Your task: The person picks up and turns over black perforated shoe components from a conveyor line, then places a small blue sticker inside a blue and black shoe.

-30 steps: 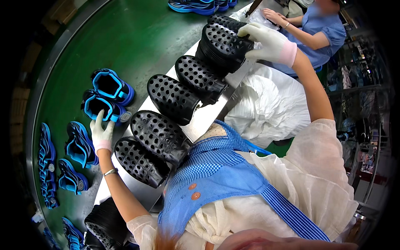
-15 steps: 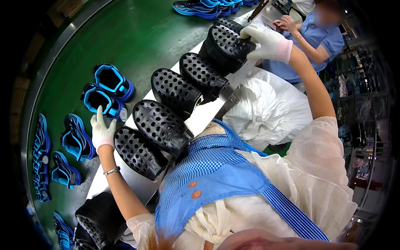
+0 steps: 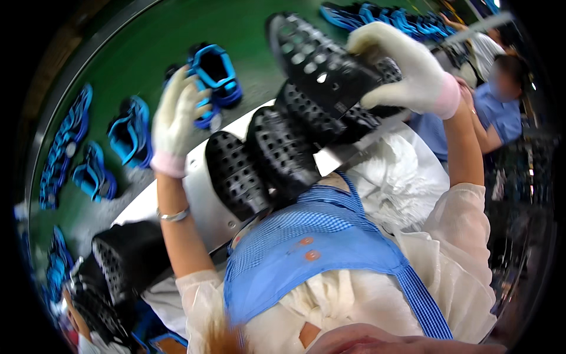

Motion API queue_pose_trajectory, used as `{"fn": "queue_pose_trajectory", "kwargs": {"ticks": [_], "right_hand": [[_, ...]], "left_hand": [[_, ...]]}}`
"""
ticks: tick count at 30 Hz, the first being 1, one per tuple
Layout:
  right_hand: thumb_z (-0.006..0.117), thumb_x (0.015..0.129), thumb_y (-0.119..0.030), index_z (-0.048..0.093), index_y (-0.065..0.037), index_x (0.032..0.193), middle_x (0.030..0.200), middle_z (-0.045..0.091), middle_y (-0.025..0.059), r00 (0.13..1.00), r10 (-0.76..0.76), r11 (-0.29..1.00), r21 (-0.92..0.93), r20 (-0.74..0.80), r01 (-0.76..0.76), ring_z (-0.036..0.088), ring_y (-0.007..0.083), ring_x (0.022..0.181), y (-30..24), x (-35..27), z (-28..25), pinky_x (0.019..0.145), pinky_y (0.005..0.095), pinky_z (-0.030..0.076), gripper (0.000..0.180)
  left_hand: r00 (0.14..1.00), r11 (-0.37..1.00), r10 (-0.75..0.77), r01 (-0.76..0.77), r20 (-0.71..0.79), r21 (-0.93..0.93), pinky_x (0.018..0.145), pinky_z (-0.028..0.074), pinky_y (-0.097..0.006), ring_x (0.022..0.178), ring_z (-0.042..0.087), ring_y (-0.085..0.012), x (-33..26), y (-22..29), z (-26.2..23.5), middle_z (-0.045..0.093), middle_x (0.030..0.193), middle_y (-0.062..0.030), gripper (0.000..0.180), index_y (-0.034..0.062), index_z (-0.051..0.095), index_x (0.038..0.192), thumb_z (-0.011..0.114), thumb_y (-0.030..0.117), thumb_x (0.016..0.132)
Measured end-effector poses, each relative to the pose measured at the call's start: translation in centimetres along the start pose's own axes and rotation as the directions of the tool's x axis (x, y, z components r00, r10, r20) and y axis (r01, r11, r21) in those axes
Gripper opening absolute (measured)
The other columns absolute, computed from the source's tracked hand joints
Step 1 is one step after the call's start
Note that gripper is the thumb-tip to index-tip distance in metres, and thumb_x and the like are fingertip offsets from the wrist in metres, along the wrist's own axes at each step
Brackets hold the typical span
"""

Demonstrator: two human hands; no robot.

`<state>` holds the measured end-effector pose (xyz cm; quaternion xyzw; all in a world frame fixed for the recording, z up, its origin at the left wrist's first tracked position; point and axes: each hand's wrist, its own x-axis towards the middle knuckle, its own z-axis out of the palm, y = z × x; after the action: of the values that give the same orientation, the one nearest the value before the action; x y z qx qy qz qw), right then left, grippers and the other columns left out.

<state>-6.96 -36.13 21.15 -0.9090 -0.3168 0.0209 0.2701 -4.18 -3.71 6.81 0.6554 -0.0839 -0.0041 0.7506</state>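
Note:
My right hand (image 3: pixel 410 74), in a white glove with a pink cuff, grips the heel end of a black perforated shoe form (image 3: pixel 315 50), whose rounded toe points up and left. Motion blurs this form a little. Below it, more black perforated shoe forms (image 3: pixel 236 174) lie side by side along a white ledge close to my apron. My left hand (image 3: pixel 180 112), gloved alike, is raised with its fingers apart and slightly bent, holding nothing. Just beyond it stand blue-and-black sneakers (image 3: pixel 221 76) on the green belt; the hand partly covers one of them.
More blue sneakers (image 3: pixel 132 133) stand on the green surface (image 3: pixel 141 65) at left, and a row of sneakers (image 3: pixel 383 17) at the far right. Black forms (image 3: pixel 127 256) are piled at lower left. A white plastic bag (image 3: pixel 401 177) bulges beside me. A co-worker (image 3: pixel 498 112) sits at right.
The view has shifted. My right hand has lifted a black shoe form up off the others and turned its toe leftward. My left hand has risen, fingers more bent, before the sneakers.

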Motion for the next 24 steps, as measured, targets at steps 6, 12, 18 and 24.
{"fn": "queue_pose_trajectory", "kwargs": {"ticks": [6,12,18,24], "right_hand": [[0.078,0.065,-0.011,0.055,-0.002,0.111,0.099,0.059,0.0082,0.974,-0.202,0.966,0.187,0.104,0.180,0.059,0.0170,0.090,-4.2,9.1,8.3,0.079,0.0293,0.051,0.052],[0.067,0.080,-0.036,0.055,0.001,0.112,0.094,0.063,0.0206,0.966,-0.108,0.987,0.144,0.236,0.075,0.063,0.0302,0.086,-4.9,13.2,15.1,0.076,0.0356,0.051,0.050],[0.063,0.080,-0.037,0.057,0.005,0.099,0.074,0.062,0.0206,0.948,0.007,0.996,0.081,0.318,-0.034,0.063,0.0352,0.072,-5.3,14.5,17.8,0.066,0.0389,0.051,0.046],[0.057,0.081,-0.045,0.058,0.003,0.078,0.067,0.060,0.0203,0.942,-0.046,0.986,-0.139,0.333,0.097,0.062,0.0364,0.067,-2.2,16.1,15.9,0.064,0.0422,0.050,0.048]], "left_hand": [[0.996,0.747,-0.088,0.084,0.028,-0.659,0.080,0.051,-0.031,0.096,0.059,-0.0194,-2.4,2.3,1.6,0.060,0.105,-0.0095,0.055,0.0040,0.044,0.129,0.049,0.046,0.094],[0.920,0.713,-0.184,-0.117,-0.345,-0.691,0.077,0.053,-0.034,0.085,0.061,-0.0215,-3.2,-0.6,-1.5,0.060,0.095,-0.0098,0.041,0.0035,0.052,0.110,0.058,0.038,0.089],[0.848,0.744,-0.237,-0.155,-0.474,-0.649,0.071,0.052,-0.031,0.080,0.059,-0.0162,-2.3,-3.2,-2.2,0.059,0.090,-0.0041,0.032,0.0112,0.054,0.097,0.064,0.039,0.086],[0.884,0.983,-0.169,0.117,-0.436,-0.144,0.066,0.048,-0.025,0.072,0.058,-0.0108,-1.4,-6.0,-3.3,0.063,0.086,-0.0052,0.050,-0.0010,0.062,0.095,0.056,0.049,0.089]]}}
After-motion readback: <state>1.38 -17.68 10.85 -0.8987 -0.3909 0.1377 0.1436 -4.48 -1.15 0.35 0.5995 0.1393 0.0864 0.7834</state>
